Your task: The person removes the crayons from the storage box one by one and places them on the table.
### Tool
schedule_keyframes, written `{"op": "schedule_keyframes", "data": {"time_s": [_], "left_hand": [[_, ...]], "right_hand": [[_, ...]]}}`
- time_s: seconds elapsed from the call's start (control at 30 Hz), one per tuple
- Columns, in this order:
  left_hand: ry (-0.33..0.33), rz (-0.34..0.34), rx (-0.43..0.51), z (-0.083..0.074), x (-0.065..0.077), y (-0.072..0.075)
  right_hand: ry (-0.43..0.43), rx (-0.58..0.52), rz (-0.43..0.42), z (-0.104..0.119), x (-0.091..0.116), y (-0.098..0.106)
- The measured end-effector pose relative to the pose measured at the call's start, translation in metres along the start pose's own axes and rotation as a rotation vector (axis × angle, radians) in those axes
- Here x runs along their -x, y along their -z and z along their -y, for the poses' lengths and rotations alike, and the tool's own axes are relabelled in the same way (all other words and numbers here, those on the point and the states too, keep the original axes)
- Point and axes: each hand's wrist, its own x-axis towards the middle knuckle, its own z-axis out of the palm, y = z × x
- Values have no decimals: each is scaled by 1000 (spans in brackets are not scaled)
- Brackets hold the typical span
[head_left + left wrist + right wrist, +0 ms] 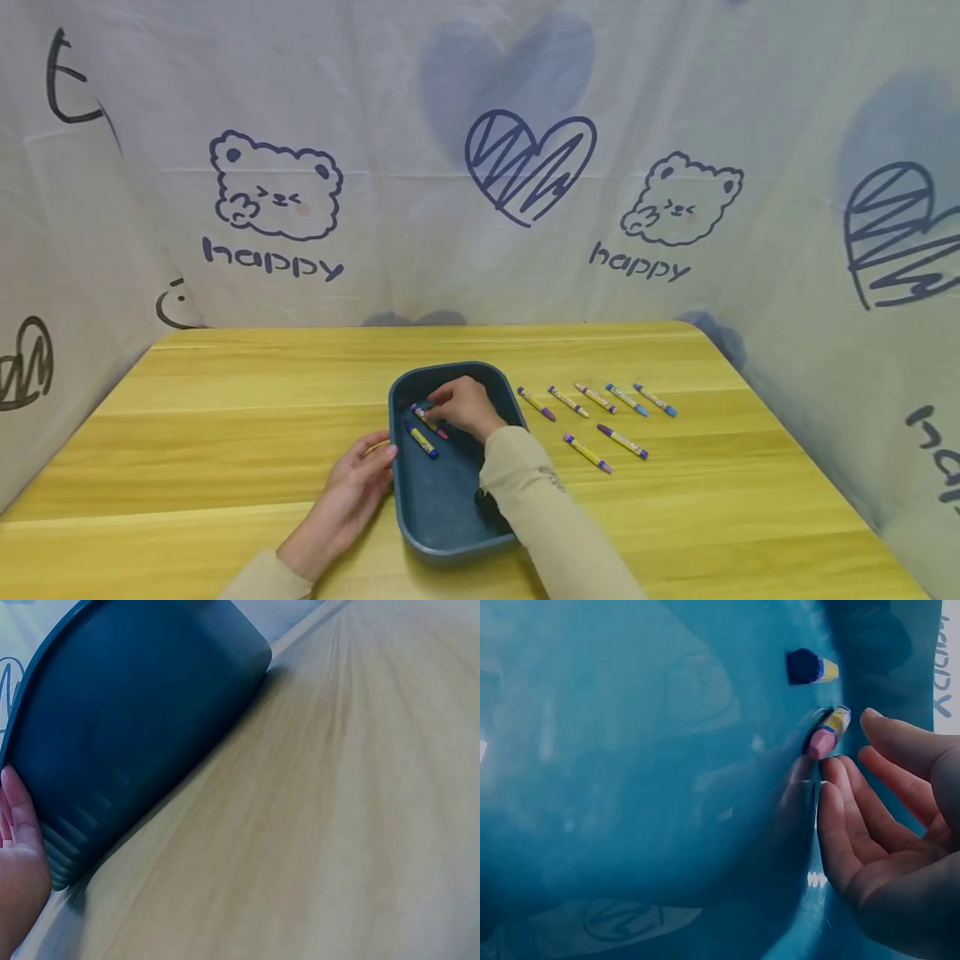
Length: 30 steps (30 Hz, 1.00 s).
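A deep dark-teal plastic tray (pixel 442 521) stands on the table with two crayons inside. One crayon has a pink tip (pixel 823 744) and a yellow wrapper; the blue crayon (pixel 422 440) lies beside it. My right hand (pixel 468 407) is down in the tray, its fingertips right at the pink crayon. In the right wrist view, thumb and fingers are spread apart and loosely bent, with the pink crayon lying just beyond them. My left hand (pixel 356 483) rests against the tray's left side, fingers fairly straight along the outer wall.
To the right of the tray, several crayons lie on the wooden table (pixel 225 433), among them a purple-tipped crayon (pixel 622 442), a pink-tipped crayon (pixel 588 454) and a light-blue crayon (pixel 655 400). A printed white cloth (pixel 405 250) hangs behind and at both sides.
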Motion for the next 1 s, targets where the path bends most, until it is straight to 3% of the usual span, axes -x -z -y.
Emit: {"op": "schedule_keyframes", "data": {"time_s": [0.27, 0.67, 1.0], "left_hand": [[-1, -3, 3, -1, 0, 0], [-9, 3, -3, 0, 0, 0], [-1, 10, -9, 0, -1, 1]], "right_hand": [[57, 71, -8, 2, 1, -3], [24, 84, 20, 3, 2, -4], [16, 101, -15, 3, 2, 0]]}}
